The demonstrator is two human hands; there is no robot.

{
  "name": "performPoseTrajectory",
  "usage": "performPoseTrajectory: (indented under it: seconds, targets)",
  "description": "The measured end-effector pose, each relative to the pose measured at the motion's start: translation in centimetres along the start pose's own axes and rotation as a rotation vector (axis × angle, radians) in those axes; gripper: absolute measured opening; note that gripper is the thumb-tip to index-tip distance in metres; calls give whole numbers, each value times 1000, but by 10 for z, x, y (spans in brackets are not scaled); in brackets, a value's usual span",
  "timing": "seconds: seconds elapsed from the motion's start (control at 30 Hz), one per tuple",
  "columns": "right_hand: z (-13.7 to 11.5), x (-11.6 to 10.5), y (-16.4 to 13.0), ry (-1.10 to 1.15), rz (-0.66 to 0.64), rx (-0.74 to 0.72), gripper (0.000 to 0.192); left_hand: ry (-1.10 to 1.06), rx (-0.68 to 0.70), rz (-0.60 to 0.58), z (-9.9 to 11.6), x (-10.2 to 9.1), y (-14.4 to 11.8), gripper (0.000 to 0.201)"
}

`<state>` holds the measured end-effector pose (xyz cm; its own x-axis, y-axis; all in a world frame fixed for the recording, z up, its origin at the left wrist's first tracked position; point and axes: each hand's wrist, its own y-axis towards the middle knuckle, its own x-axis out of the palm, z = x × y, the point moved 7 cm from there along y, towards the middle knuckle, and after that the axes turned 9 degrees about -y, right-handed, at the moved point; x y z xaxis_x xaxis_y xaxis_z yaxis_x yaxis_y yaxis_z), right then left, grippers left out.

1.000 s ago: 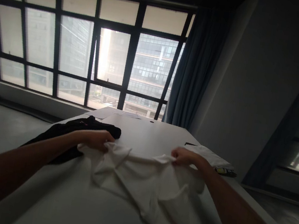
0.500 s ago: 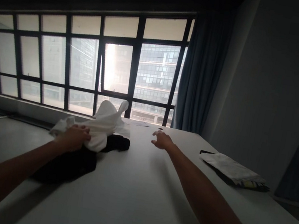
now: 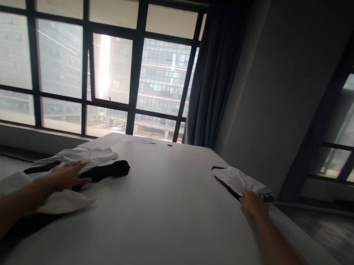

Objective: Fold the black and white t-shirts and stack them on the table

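My left hand [image 3: 67, 175] rests with its fingers apart on a loose white garment [image 3: 102, 156], which lies spread over a black garment [image 3: 113, 171] at the left of the table. Part of the white cloth hangs out below my wrist. At the right, my right hand [image 3: 255, 204] has its fingers closed on the near edge of a folded white garment [image 3: 236, 179]. Something black shows beneath that folded garment, and a dark pattern is visible at its right end. My right fingertips are partly hidden.
Both piles lie on a long white table [image 3: 161, 228]. Some white paper [image 3: 140, 139] and a small round dark spot [image 3: 170, 145] are at its far end. Behind stand large windows [image 3: 162, 76], a blue curtain [image 3: 210, 79] and a grey pillar [image 3: 280, 77].
The white garment my left hand was holding now lies flattened over the black one, and those fingers have spread. My right hand has moved right onto the folded garment. The view has turned right.
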<state>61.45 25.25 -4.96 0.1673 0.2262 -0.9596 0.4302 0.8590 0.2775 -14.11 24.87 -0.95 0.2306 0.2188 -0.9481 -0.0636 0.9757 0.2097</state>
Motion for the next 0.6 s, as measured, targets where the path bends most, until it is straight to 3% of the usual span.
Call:
performPoseTrajectory:
  seconds: [0.07, 0.13, 0.23, 0.37, 0.47, 0.53, 0.6]
  targets:
    - [10, 7, 3, 40, 17, -18, 23, 89, -18, -121, -5, 32, -2, 94]
    - [14, 5, 6, 67, 35, -12, 24, 127, 0, -152, -5, 47, -7, 87]
    - [6, -20, 6, 132, 141, 24, 28, 161, -33, -98, 1, 46, -13, 72]
    - [-26, -72, -13, 348, 368, -2, 30, 189, -117, 26, 15, 34, -18, 52]
    - [-63, -83, -38, 394, 241, -193, 26, 146, -156, 20, 22, 33, -19, 36]
    - [-83, -73, -59, 312, 73, -313, 18, 95, -170, 24, 23, 32, -20, 29]
    - [-91, -59, -79, 227, -14, -387, 12, 56, -186, 32, 23, 31, -21, 26]
